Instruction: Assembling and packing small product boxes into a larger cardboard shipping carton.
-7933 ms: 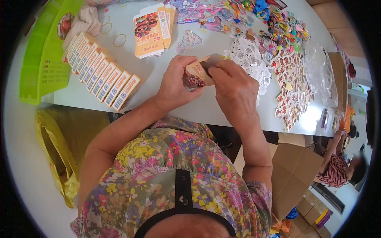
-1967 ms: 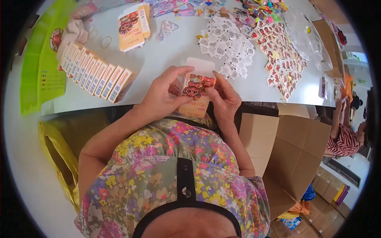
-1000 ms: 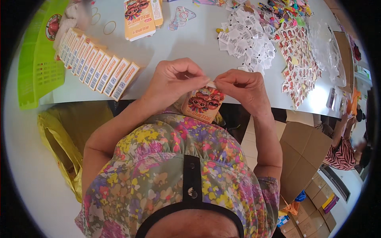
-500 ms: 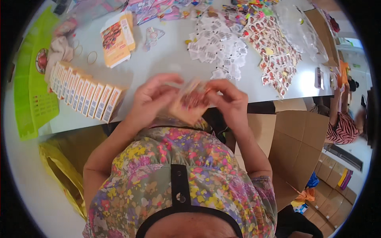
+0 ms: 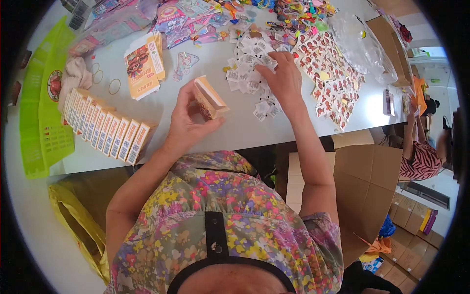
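Nearest you, your floral sleeves reach up from the lower edge toward a white worktop (image 5: 230, 127). Your left hand (image 5: 188, 125) hovers just past the worktop's near edge, its grip pinching a small open paper carton (image 5: 208, 98): the thumb is on its near side and the fingers curl round the far side, so the carton is lifted off the surface and tilted, its open mouth facing right.

To the left, along the near edge, a row of finished cartons (image 5: 105, 127) stands packed side by side, slanting toward the near-left corner. Beyond the left edge lies a bright green plastic tray (image 5: 41, 122).

Farther in, your right hand (image 5: 283, 81) rests flat on a scattered heap of small white printed tags (image 5: 252, 59) near the worktop's middle. Its fingers are spread and pressing down on the tags; you cannot tell whether any single tag is caught under them.

Right of that hand, sheets of red and white stickers (image 5: 328, 68) fan toward the right edge. Left of the tags, a stack of flat orange carton blanks (image 5: 144, 66) lies beside loose rubber bands (image 5: 113, 86). Colourful packets and trinkets (image 5: 196, 19) crowd the far edge. Beyond the right edge, another person in a striped top (image 5: 421, 159) sits beside cardboard boxes (image 5: 369, 181).
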`<state>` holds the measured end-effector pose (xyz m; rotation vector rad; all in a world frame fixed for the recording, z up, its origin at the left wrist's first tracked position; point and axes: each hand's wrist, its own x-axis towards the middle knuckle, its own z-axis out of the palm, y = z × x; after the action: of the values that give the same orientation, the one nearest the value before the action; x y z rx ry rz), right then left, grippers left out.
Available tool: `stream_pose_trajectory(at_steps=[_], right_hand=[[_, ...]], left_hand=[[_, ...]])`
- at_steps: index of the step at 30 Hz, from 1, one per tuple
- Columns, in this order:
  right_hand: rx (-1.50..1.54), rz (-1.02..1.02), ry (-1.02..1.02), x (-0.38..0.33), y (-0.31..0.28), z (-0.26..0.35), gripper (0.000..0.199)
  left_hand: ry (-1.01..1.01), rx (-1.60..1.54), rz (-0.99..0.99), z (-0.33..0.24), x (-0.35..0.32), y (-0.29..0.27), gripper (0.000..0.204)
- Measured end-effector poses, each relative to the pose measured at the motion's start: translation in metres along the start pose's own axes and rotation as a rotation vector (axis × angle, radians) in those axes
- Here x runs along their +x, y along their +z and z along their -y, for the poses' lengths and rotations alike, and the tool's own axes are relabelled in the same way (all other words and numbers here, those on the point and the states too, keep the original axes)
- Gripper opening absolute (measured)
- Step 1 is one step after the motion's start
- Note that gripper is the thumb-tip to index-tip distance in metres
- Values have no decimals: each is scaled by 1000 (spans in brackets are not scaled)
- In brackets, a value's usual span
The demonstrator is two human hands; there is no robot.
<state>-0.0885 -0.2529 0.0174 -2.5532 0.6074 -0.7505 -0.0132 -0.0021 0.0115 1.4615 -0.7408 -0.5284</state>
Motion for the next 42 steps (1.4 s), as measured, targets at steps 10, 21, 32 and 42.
stream_pose_trajectory(at_steps=[10, 21, 32, 42], right_hand=[[354, 23, 124, 11, 12, -45, 18], [745, -58, 376, 13, -26, -19, 15], [442, 121, -30, -23, -37, 103, 7], [-47, 297, -403, -15, -38, 126, 11]], left_hand=[[-121, -127, 51, -1, 5, -4, 87], [-100, -89, -24, -3, 6, 3, 74], [290, 550, -154, -1, 7, 1, 69], [274, 575, -246, 2, 4, -4, 71]])
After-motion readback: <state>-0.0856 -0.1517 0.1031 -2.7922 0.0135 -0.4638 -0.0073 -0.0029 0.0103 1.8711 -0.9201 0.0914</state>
